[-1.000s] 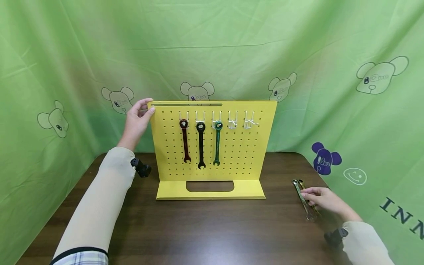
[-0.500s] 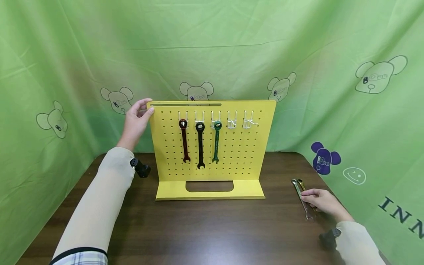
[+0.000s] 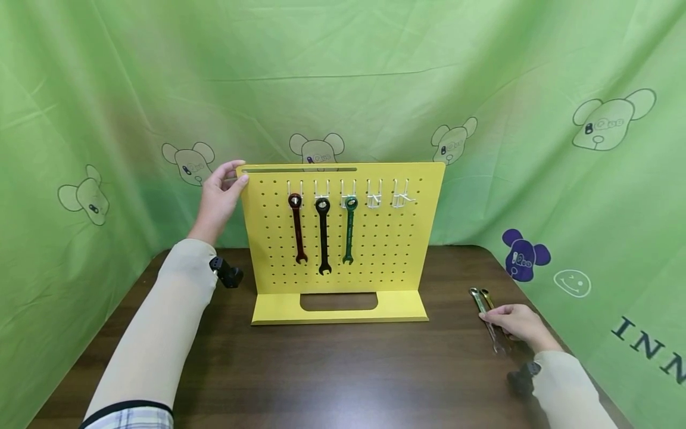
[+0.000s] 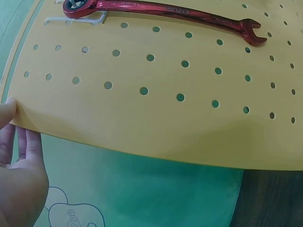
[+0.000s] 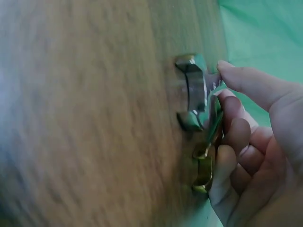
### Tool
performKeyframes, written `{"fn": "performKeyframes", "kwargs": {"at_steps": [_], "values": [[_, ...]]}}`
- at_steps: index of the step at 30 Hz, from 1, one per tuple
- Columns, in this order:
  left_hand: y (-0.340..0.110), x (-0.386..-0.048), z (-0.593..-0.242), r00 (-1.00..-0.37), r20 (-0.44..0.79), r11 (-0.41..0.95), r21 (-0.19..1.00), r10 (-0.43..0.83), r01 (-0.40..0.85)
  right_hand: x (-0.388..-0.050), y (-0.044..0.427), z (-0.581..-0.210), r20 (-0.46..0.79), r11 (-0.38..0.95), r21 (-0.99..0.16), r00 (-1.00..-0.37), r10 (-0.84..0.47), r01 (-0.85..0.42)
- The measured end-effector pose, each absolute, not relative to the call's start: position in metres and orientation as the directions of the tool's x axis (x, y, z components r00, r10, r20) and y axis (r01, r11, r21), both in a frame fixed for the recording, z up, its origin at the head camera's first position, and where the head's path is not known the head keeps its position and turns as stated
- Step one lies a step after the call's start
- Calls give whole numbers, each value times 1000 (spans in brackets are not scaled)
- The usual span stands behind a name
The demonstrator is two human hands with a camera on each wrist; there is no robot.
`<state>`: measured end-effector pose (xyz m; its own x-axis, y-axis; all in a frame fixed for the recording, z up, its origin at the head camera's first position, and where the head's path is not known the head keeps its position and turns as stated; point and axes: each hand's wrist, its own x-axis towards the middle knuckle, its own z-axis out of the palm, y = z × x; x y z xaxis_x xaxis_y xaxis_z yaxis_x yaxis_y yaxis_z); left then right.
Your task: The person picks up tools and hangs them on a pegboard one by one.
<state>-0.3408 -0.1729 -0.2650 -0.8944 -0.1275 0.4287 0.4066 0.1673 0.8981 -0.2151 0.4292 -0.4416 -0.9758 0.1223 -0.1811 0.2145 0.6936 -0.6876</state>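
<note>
At four o'clock on the brown tabletop (image 3: 343,366), the right hand (image 3: 520,325) pinches a silver combination wrench (image 3: 479,303) in its grip, just beside a gold wrench (image 5: 205,173). At ten o'clock, the left hand (image 3: 217,196) pinches the corner of a yellow pegboard (image 3: 377,238), where a red wrench (image 3: 298,231), black wrench (image 3: 324,235) and green wrench (image 3: 349,231) hang.

Green cloth backdrop (image 3: 343,53) — cartoon heads (image 3: 526,260); brown wooden table (image 3: 321,369)
</note>
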Motion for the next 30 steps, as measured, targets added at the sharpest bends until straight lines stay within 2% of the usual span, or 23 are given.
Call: {"fn": "performKeyframes", "kwargs": {"at_steps": [10, 19, 30], "values": [[-172, -340, -264, -898, 422, 169, 901, -125, 400, -216, 428, -444, -170, 726, -641, -968, 184, 250], [-172, -341, -265, -891, 434, 189, 894, -131, 407, -215, 425, -443, -179, 677, -688, -965, 190, 261], [-172, -340, -264, -898, 420, 178, 901, -134, 395, -213, 424, -446, -156, 640, -738, -977, 146, 214]]}}
